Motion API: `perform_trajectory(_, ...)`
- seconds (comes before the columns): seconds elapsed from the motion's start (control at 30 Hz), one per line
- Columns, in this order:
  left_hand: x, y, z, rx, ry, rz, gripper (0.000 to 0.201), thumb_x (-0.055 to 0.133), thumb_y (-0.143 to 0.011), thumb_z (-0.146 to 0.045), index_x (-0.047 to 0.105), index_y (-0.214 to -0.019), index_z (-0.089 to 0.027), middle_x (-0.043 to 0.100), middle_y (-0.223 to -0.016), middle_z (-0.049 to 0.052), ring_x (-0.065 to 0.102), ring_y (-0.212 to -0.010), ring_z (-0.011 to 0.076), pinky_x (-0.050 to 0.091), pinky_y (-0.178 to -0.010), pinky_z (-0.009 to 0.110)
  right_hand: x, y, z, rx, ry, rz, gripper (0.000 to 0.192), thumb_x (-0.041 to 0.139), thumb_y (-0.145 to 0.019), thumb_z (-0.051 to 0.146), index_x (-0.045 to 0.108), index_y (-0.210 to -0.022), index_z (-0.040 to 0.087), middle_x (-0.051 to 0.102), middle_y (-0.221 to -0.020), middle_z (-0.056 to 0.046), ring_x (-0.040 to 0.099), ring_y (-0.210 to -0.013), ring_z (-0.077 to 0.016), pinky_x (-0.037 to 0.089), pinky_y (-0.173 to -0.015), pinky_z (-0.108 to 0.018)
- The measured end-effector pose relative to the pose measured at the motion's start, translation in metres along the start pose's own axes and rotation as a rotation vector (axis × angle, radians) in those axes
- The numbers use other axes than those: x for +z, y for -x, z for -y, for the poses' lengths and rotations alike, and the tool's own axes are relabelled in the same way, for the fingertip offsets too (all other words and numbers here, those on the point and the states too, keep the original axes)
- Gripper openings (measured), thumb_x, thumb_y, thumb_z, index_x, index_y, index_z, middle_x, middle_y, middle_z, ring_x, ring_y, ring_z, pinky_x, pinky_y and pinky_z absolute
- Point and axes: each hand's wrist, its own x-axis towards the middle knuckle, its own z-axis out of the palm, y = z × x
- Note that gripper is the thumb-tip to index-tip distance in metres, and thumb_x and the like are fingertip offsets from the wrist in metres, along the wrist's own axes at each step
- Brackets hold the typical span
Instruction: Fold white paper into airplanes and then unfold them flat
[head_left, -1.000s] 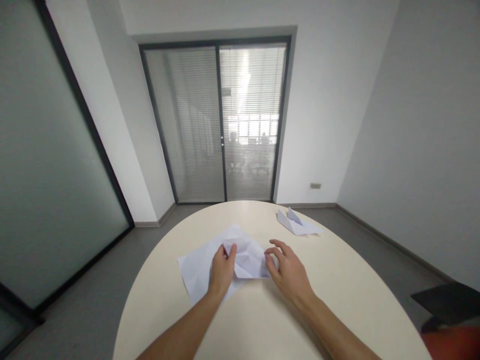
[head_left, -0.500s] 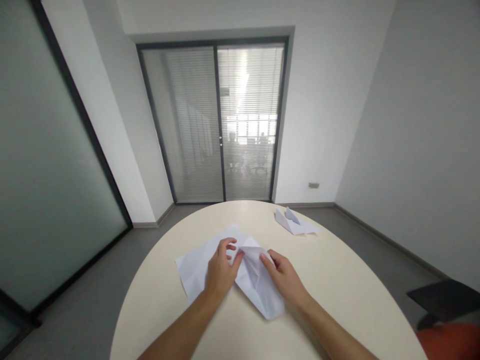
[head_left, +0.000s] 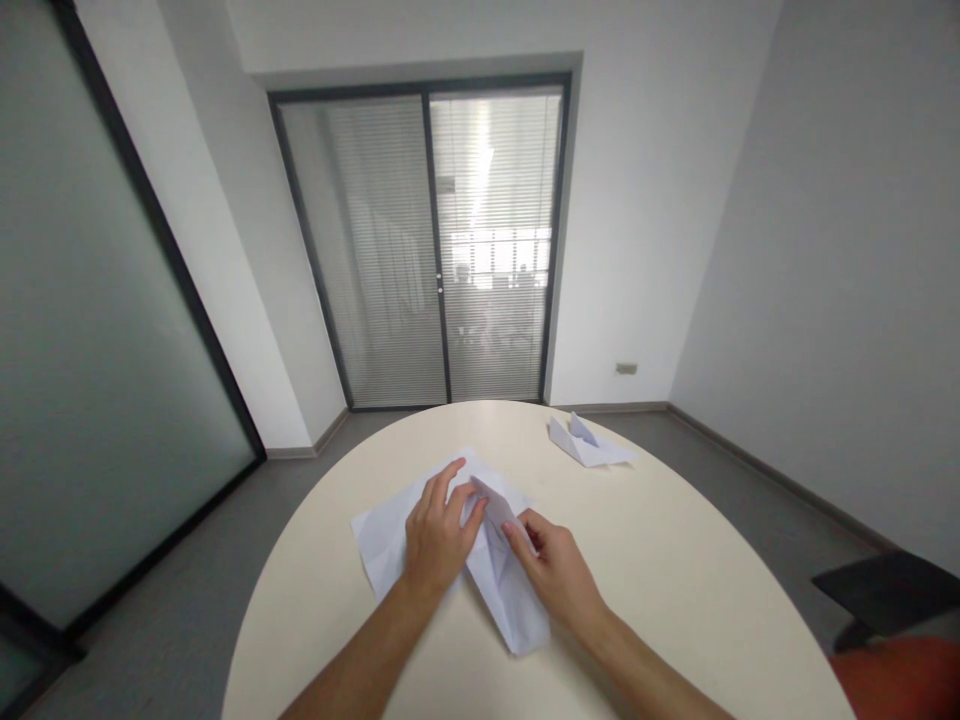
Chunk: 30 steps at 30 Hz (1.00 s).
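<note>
Three papers: folded paper [head_left: 514, 598] held at a slant at lower centre; loose sheet [head_left: 381, 540] just left of it, partly covered; paper shape [head_left: 596, 455] set well apart, upper right on the round table [head_left: 675, 560].
Left hand [head_left: 439, 535]: placed over loose sheet; outer fingers lifted and spread. Thumb and forefinger brought up to the folded paper's top corner; whether it's pinched there can't be told.
Right hand [head_left: 561, 572]: folded paper gripped by its right edge, between thumb and bent fingers.
Folded paper: one flap raised, narrow end aimed at bottom of frame; contact with table not confirmed.
Handling: judged very light and thin, stiffer along layered folds, floppy in single layers. Easily creased, could be torn if tugged; slipping not expected.
Where to hold: doubled edges, pinched by thumb and fingertip; flap middles best left unpressed.
Loose sheet: laid nearly flat, crease lines visible.
Paper shape: two points stood up.
</note>
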Motion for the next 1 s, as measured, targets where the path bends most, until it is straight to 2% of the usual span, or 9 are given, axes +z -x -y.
perform_trajectory(0.1,0.001,0.001,-0.003,-0.053,0.079,0.000,0.010,0.052,-0.091,-0.019,0.061,-0.092,-0.022,0.058,-0.126,0.009,0.057,-0.111,0.0229,0.052,-0.088,0.037,0.002,0.002,0.005,-0.001,0.030,-0.003,0.041,0.041,-0.094,0.053,0.056,-0.075,0.020,0.062,-0.067,0.000,0.055,-0.063,-0.0158,0.038,-0.060,-0.025)
perform_trajectory(0.17,0.002,0.002,-0.006,-0.135,0.185,0.003,0.011,0.050,-0.091,-0.018,0.060,-0.089,-0.022,0.058,-0.124,0.008,0.055,-0.113,0.0227,0.050,-0.091,0.038,0.001,0.002,0.005,0.024,0.066,-0.024,0.041,0.039,-0.094,0.053,0.056,-0.077,0.020,0.063,-0.067,-0.001,0.055,-0.061,-0.0163,0.037,-0.058,-0.025)
perform_trajectory(0.27,0.003,0.002,-0.011,-0.290,0.387,0.015,0.010,0.049,-0.090,-0.021,0.057,-0.085,-0.021,0.057,-0.121,0.009,0.055,-0.112,0.0224,0.051,-0.082,0.033,-0.006,-0.001,0.002,0.071,0.152,-0.053,0.040,0.037,-0.095,0.054,0.058,-0.083,0.021,0.063,-0.066,-0.001,0.056,-0.058,-0.0169,0.035,-0.056,-0.026)
perform_trajectory(0.43,-0.002,-0.002,-0.012,-0.553,0.789,0.071,0.014,0.048,-0.086,-0.028,0.056,-0.080,-0.018,0.059,-0.119,0.009,0.060,-0.089,0.0169,0.048,-0.062,0.023,-0.025,-0.008,-0.007,0.095,0.418,-0.109,0.038,0.034,-0.096,0.050,0.061,-0.093,0.024,0.069,-0.071,-0.003,0.063,-0.062,-0.0205,0.034,-0.057,-0.027)
perform_trajectory(0.57,-0.002,-0.004,-0.004,-0.713,1.055,0.116,0.024,0.045,-0.081,-0.032,0.060,-0.091,-0.016,0.064,-0.098,0.007,0.057,-0.069,0.0140,0.045,-0.053,0.022,-0.039,-0.013,-0.014,0.086,0.577,-0.175,0.034,0.035,-0.096,0.047,0.060,-0.098,0.024,0.072,-0.076,-0.005,0.066,-0.067,-0.0229,0.034,-0.056,-0.027)
perform_trajectory(0.67,0.003,-0.004,0.004,-0.827,1.022,0.071,0.020,0.045,-0.079,-0.033,0.056,-0.086,-0.018,0.059,-0.075,0.000,0.054,-0.061,0.0136,0.044,-0.050,0.022,-0.048,-0.016,-0.017,0.107,0.550,-0.238,0.034,0.036,-0.095,0.048,0.060,-0.096,0.024,0.071,-0.075,-0.004,0.065,-0.066,-0.0224,0.035,-0.058,-0.027)
perform_trajectory(0.77,0.011,-0.003,0.014,-0.910,0.871,0.018,0.018,0.048,-0.080,-0.038,0.050,-0.081,-0.020,0.049,-0.061,-0.005,0.051,-0.054,0.0131,0.043,-0.047,0.021,-0.053,-0.018,-0.019,0.098,0.370,-0.278,0.037,0.037,-0.095,0.051,0.060,-0.095,0.023,0.069,-0.075,-0.004,0.063,-0.066,-0.0202,0.039,-0.060,-0.027)
perform_trajectory(0.87,0.018,0.000,0.025,-0.947,0.772,0.031,0.027,0.048,-0.082,-0.047,0.050,-0.089,-0.021,0.052,-0.062,-0.005,0.052,-0.053,0.0149,0.045,-0.050,0.025,-0.051,-0.019,-0.020,0.054,0.193,-0.254,0.040,0.039,-0.094,0.054,0.061,-0.099,0.021,0.070,-0.079,-0.004,0.061,-0.067,-0.0191,0.042,-0.062,-0.026)
perform_trajectory(1.0,0.019,0.001,0.033,-0.886,0.616,-0.039,0.035,0.049,-0.083,-0.054,0.051,-0.092,-0.021,0.063,-0.076,0.002,0.061,-0.067,0.0192,0.047,-0.062,0.030,-0.046,-0.021,-0.018,0.035,0.033,-0.214,0.043,0.044,-0.090,0.056,0.063,-0.099,0.019,0.070,-0.083,-0.006,0.060,-0.070,-0.0194,0.044,-0.063,-0.027)
